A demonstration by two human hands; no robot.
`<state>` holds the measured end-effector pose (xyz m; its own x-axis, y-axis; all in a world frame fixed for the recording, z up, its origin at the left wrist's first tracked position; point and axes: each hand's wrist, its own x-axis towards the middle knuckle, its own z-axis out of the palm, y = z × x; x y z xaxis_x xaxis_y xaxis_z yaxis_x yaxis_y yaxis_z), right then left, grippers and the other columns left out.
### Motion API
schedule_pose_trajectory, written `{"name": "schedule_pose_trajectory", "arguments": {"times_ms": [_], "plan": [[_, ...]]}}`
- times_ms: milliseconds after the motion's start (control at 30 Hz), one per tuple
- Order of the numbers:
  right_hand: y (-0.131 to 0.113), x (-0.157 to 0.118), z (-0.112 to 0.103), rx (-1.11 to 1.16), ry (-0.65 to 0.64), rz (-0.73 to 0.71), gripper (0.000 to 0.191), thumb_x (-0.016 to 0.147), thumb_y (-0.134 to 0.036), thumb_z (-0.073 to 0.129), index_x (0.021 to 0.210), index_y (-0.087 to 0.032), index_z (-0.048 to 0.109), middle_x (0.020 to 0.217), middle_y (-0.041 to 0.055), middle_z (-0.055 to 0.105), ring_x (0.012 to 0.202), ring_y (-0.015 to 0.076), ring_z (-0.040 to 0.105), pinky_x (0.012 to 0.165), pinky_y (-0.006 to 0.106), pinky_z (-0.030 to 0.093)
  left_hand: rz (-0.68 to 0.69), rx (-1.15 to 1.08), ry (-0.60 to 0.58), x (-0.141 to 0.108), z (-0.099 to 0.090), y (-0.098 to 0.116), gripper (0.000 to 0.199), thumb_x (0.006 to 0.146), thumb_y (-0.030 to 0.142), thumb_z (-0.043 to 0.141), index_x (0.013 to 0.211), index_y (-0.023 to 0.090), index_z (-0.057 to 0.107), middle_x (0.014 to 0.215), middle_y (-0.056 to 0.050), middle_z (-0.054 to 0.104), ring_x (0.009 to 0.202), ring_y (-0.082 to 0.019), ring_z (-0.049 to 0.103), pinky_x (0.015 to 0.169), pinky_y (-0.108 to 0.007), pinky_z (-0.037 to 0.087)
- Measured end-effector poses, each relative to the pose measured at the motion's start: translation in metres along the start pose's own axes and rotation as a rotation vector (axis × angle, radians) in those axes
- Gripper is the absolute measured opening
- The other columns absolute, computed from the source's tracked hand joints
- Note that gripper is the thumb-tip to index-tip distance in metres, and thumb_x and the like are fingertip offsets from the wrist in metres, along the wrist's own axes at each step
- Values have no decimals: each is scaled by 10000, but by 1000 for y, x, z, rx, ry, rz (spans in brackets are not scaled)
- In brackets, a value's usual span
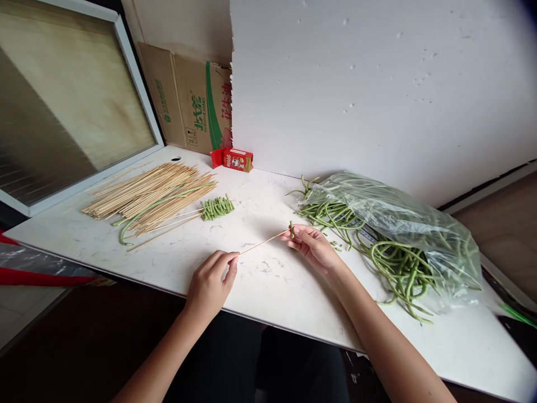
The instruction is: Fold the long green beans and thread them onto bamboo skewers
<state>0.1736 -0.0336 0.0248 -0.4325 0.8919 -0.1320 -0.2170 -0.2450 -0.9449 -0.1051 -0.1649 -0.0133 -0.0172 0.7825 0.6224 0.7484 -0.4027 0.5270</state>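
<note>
Between my hands a thin wooden skewer slants up to the right. My left hand pinches its lower left end. A short green bean piece sits crosswise at the skewer's other end, in the fingers of my right hand. To the left lies a large pile of bare skewers, with a long green bean across it. Skewers threaded with bean pieces rest beside the pile. At the right, long green beans spill from a clear plastic bag.
A red box and a cardboard carton stand at the back against the wall. A framed glass panel leans at the left. The white table's front edge runs just below my hands. Small bean pieces lie beyond my right hand.
</note>
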Motion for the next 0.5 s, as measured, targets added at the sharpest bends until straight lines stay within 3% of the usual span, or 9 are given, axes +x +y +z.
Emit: {"name": "schedule_pose_trajectory", "arguments": {"times_ms": [500], "plan": [[2, 0, -2, -24, 13, 5, 278, 856, -466, 879, 990, -226, 840, 1066, 81, 837, 991, 193, 789, 778, 232, 635, -5, 15, -6, 0, 0, 0, 145, 1043, 178, 592, 1141, 222, 689, 977, -36, 738, 891, -174, 716, 822, -301, 563]]}}
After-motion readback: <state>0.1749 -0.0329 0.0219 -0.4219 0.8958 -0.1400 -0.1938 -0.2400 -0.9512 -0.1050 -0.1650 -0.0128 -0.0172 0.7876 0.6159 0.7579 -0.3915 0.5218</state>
